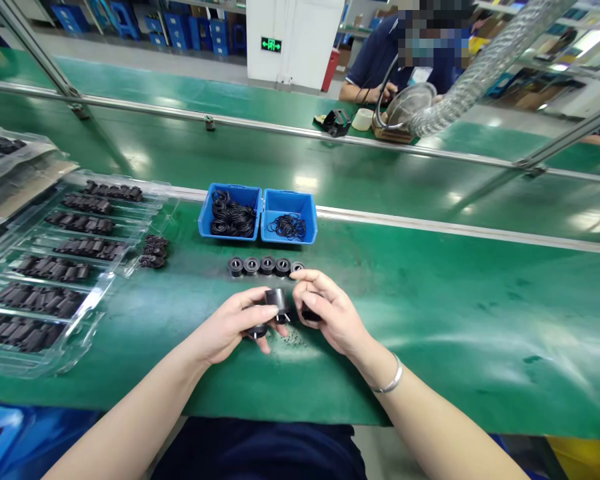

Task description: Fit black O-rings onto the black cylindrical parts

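My left hand [233, 325] is closed around black cylindrical parts; one [275, 301] stands up between thumb and fingers with white pins below it, and another [257, 331] is lower in the palm. My right hand [334, 315] curls round a black round part [312, 308] just to the right. Beyond the hands, several black ring-topped parts [267, 266] form a row on the green table [455, 320], the rightmost beside my right index finger. Small dark crumbs [293, 339] lie below the hands.
Two blue bins [289, 217] with black rings stand behind the row. Clear trays [87, 283] of black parts fill the left, with a small pile [154, 251] beside them. Across the metal rail [280, 133], a person [375, 63] works near a flexible duct [485, 70].
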Demonstrator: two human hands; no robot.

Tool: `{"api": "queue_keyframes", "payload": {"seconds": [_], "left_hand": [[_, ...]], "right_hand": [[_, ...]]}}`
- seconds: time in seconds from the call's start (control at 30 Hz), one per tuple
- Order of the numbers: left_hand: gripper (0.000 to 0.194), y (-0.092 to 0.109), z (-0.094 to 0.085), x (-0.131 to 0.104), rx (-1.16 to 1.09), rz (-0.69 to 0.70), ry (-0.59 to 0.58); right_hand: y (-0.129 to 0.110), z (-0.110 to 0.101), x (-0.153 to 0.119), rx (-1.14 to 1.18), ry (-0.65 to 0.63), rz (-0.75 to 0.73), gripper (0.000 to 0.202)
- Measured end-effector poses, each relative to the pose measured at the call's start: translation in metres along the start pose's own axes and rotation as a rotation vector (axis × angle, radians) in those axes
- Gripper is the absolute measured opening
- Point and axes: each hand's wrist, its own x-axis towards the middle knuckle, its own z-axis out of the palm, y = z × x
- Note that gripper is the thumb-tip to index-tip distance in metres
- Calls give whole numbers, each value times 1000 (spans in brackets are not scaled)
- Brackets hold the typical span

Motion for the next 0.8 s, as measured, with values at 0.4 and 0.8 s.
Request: {"api": "queue_keyframes", "payload": {"seconds": [0.4,0.8], "left_hand": [[29,-6,2,3,224,87,-13],[39,5,-4,-4,316,10,-51]], "right_hand": [[7,5,-12,-1107,-58,-620,50],[-4,-2,-4,-927,235,-391,21]]}}
